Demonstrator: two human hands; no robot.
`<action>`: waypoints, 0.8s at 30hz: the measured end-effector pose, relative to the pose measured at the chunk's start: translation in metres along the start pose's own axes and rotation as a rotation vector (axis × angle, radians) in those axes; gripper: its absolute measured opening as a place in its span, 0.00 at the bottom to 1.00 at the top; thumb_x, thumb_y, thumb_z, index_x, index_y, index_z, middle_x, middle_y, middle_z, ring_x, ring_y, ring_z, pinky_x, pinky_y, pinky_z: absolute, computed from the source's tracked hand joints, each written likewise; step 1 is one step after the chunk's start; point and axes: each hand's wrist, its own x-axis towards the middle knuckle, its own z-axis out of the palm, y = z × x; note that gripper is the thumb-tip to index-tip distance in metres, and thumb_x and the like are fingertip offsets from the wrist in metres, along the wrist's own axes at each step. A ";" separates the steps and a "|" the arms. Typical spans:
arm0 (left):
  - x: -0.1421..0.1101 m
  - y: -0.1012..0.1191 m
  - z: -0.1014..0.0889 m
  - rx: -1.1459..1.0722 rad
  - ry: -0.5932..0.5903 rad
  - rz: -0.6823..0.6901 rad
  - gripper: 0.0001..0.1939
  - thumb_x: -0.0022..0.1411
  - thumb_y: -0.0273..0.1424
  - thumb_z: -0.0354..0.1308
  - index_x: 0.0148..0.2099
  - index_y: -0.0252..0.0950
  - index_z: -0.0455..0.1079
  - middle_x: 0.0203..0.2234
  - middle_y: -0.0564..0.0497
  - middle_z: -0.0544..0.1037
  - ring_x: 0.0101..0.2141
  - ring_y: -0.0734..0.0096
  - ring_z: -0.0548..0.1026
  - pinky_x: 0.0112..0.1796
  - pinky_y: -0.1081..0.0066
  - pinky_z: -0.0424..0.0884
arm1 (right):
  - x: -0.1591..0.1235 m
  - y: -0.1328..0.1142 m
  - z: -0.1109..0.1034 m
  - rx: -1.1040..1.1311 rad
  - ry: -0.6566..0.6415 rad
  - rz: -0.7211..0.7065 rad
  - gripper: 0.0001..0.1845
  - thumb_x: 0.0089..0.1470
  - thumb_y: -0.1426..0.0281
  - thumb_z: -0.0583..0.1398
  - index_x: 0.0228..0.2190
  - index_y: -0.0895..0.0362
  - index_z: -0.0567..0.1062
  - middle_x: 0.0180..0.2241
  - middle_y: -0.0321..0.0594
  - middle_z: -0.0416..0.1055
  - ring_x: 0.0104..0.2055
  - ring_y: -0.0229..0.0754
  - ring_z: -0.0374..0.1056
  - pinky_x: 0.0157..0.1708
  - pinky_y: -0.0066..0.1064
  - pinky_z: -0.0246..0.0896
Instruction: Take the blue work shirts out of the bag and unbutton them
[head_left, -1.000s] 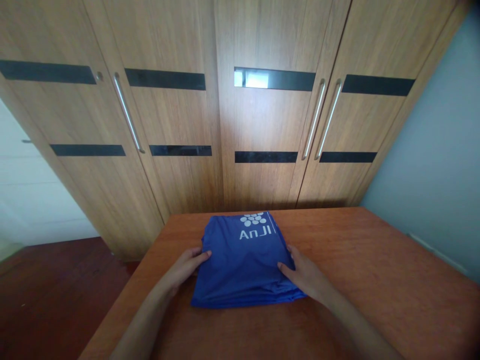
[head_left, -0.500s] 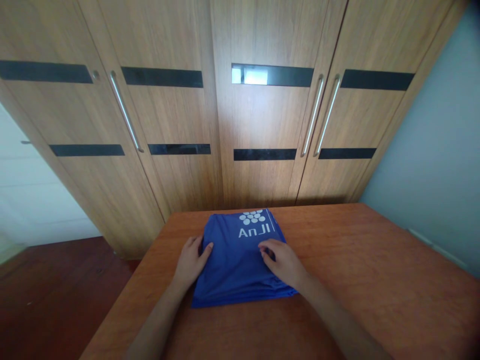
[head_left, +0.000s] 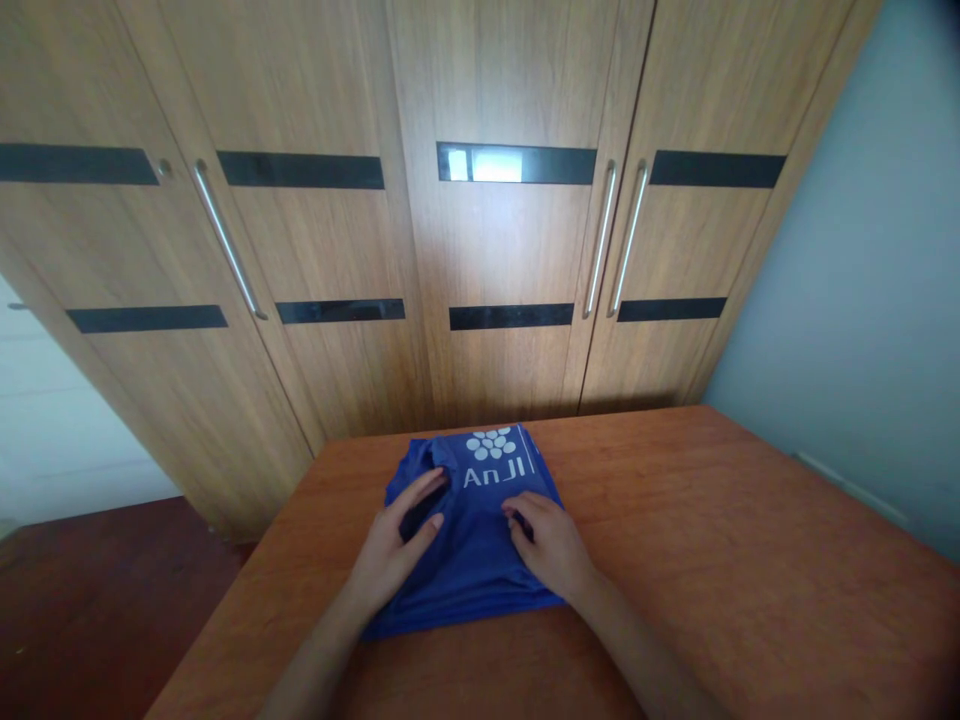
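Observation:
A folded blue garment (head_left: 472,570), looking like a T-shirt, lies on the wooden table with white "AnJI" lettering and a cluster of white dots facing up. My left hand (head_left: 394,545) rests over its left side, fingers stretched and thumb apart. The fabric beneath those fingers is bunched, with a dark fold between thumb and forefinger. On the right part of the garment lies my right hand (head_left: 551,545), its fingers curled and their tips close to the thumb. Whether any cloth is pinched there is hidden. Stacked fold layers show along the near edge.
The reddish-brown table (head_left: 712,560) reaches back to a wooden wardrobe (head_left: 510,370) with metal handles (head_left: 600,240) and dark strips. A pale wall (head_left: 847,330) stands at the right. Dark red floor (head_left: 97,600) lies beyond the table's left edge.
My left hand has moved inward from the garment's left edge onto its top, and the cloth there has gone from flat to rumpled. My right hand keeps about the same pose.

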 end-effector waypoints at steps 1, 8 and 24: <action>0.000 0.007 0.003 -0.030 -0.045 0.002 0.27 0.62 0.38 0.53 0.63 0.41 0.59 0.57 0.47 0.70 0.58 0.59 0.65 0.60 0.55 0.56 | 0.000 0.000 -0.001 0.013 -0.001 0.002 0.12 0.56 0.74 0.54 0.39 0.53 0.74 0.36 0.39 0.74 0.40 0.43 0.69 0.43 0.35 0.63; -0.008 0.034 0.036 -0.051 -0.258 0.009 0.30 0.57 0.34 0.59 0.62 0.46 0.61 0.61 0.51 0.64 0.61 0.58 0.59 0.62 0.54 0.50 | -0.002 0.001 -0.007 0.174 0.007 0.030 0.13 0.61 0.62 0.52 0.38 0.53 0.74 0.34 0.38 0.74 0.39 0.43 0.69 0.41 0.33 0.62; 0.012 0.054 0.030 0.257 0.096 0.181 0.15 0.63 0.35 0.52 0.50 0.43 0.72 0.54 0.49 0.72 0.56 0.60 0.66 0.58 0.58 0.59 | 0.004 0.022 -0.008 0.973 0.156 0.307 0.11 0.51 0.61 0.60 0.34 0.54 0.74 0.31 0.36 0.74 0.34 0.43 0.69 0.37 0.33 0.63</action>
